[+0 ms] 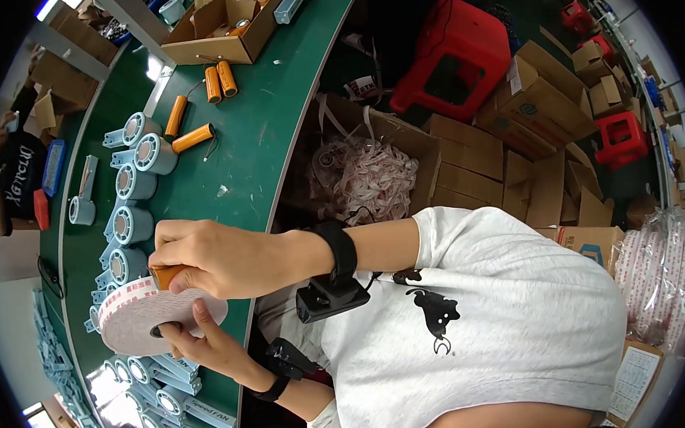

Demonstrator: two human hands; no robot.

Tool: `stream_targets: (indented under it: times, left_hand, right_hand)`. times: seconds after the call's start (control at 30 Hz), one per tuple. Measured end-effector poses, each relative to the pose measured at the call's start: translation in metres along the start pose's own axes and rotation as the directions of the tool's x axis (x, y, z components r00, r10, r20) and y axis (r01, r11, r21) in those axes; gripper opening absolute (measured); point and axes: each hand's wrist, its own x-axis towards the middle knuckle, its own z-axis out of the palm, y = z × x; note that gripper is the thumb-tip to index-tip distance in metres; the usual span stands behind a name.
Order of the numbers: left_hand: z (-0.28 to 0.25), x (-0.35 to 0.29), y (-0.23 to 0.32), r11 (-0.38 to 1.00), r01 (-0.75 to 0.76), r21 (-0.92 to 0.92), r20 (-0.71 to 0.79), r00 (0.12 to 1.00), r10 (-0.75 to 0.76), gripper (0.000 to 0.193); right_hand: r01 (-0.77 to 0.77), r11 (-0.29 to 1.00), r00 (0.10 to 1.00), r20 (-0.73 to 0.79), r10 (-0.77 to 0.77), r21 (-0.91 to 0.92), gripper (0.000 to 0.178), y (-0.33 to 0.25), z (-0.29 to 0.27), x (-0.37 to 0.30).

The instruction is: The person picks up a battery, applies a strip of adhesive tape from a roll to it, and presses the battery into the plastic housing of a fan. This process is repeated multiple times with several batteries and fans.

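Note:
My left hand [219, 355] holds a large roll of white double-sided tape [149, 324] with red print along its edge, a finger in the dark core and the thumb on the flat side. Just above it, my right hand [216, 257] is closed on an orange battery pack [167, 277], pressed against the roll's rim. Most of the pack is covered by my fingers. Behind the roll stands a row of light blue handheld fan housings [133, 225] with round heads. Farther along the table lie several loose orange battery packs [193, 137] with thin wires.
The green table [237, 165] has a cardboard box [214, 41] at its far end. More blue fan housings [165, 397] lie near the bottom left. Beside the table, a carton [425, 158] holds crumpled tape liner [380, 180]. A red stool [458, 50] stands beyond it.

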Motion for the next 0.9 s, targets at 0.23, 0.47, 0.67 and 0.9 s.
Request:
stream_targets:
  times: [0.23,0.47,0.67,0.9]
  left_hand:
    - [0.011,0.01,0.015,0.99,0.067,-0.127,-0.176,0.98,-0.089,0.047]
    - [0.032,0.028,0.024,0.996,-0.019,0.091,-0.092,0.995,0.028,0.046]
    - [0.066,0.026,0.035,0.868,-0.459,0.191,0.127,0.888,0.442,0.034]
    - [0.087,0.059,0.016,0.764,-0.621,0.176,0.236,0.78,0.58,0.022]
  right_hand:
    - [-0.029,0.999,0.946,-0.322,0.033,0.018,0.013,0.007,0.013,0.012]
    - [-0.226,0.838,0.822,-0.364,0.437,0.496,0.012,0.026,0.002,0.04]
    - [0.081,0.89,0.366,-0.844,0.391,0.448,0.019,0.071,-0.044,0.072]
    - [0.106,0.931,0.949,-0.316,0.011,0.35,0.02,-0.006,-0.071,0.043]
